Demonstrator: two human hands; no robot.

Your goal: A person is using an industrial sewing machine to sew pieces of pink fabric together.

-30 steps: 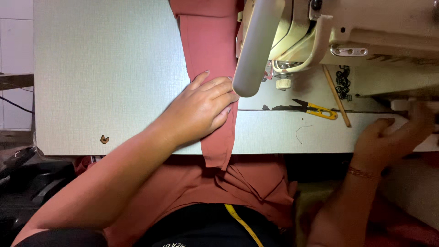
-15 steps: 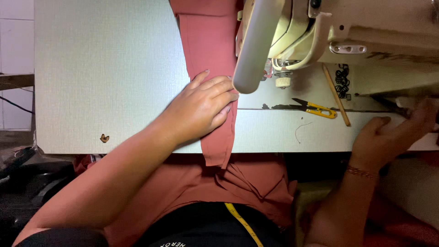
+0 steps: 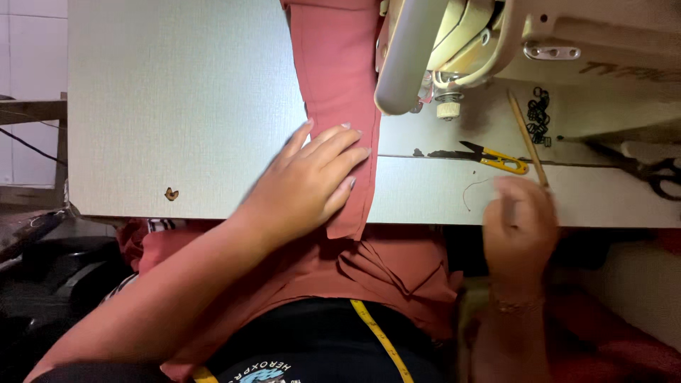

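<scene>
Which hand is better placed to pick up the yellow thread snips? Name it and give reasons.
Right. The right hand hovers at the table edge just below the yellow thread snips, while the left hand lies flat on the terracotta fabric.

Right hand (image 3: 520, 216) nearer, off scissors (image 3: 656, 172)

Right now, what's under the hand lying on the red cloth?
Under the left hand lies the folded red cloth, spread flat on the white table. The palm covers that part of the cloth, so any seam beneath stays hidden.
</scene>
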